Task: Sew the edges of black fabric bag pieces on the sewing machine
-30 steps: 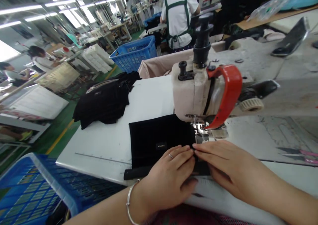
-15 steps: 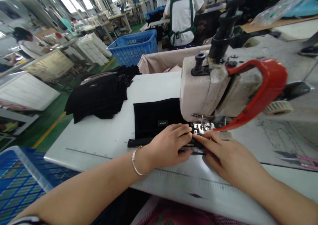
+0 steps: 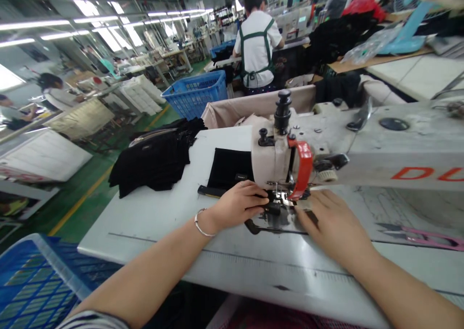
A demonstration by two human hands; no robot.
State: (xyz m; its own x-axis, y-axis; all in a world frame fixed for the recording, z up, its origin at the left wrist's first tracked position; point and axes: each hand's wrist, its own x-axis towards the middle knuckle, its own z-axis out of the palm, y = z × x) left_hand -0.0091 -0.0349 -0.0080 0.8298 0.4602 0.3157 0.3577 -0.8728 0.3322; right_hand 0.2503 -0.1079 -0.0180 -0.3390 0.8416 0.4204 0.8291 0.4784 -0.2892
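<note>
A black fabric panel [image 3: 230, 164] with a small dark label lies on the white sewing table, its right part passing behind the sewing machine head [image 3: 270, 162]. Along its near edge runs a black zipper strip [image 3: 210, 190]. My left hand [image 3: 239, 204], with a silver bangle at the wrist, is closed on the panel's near edge, fingertips just left of the metal presser foot [image 3: 281, 198]. To the right of the foot, my right hand [image 3: 331, 222] rests with fingers extended on the machine bed; some fingertips are hidden beside the red lever [image 3: 303, 169].
Pink-handled snips [image 3: 431, 236] lie at the right. A pile of black fabric pieces [image 3: 152, 162] sits at the table's left edge. Blue baskets stand at the lower left [image 3: 43, 271] and beyond the table [image 3: 197, 94]. A co-worker [image 3: 255, 43] faces away in the background.
The view has tilted up and shows more of the machine. The panel's near edge has swung to a slant, and my right hand sits farther right of the foot, apart from my left.
</note>
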